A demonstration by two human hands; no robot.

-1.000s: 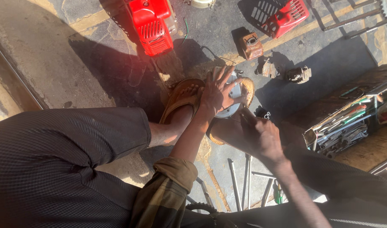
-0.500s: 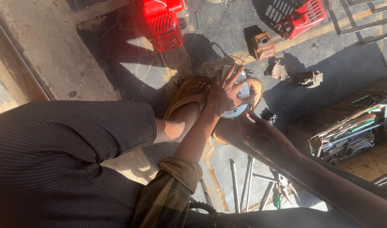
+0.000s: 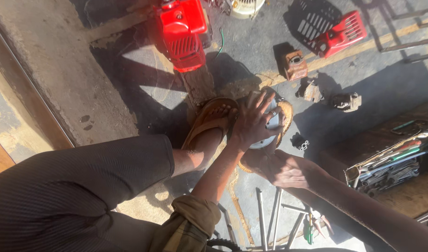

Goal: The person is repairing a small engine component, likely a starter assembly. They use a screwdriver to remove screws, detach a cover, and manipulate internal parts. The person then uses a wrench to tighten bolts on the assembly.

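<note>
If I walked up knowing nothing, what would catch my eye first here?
Probably the two hands in the middle: the left hand spreads flat over a round grey metal part on the ground, pressed between two sandalled feet, while the right hand rests just below it. Next, the bright red engine housing at the top, in sunlight, and the open toolbox on the right.
</note>
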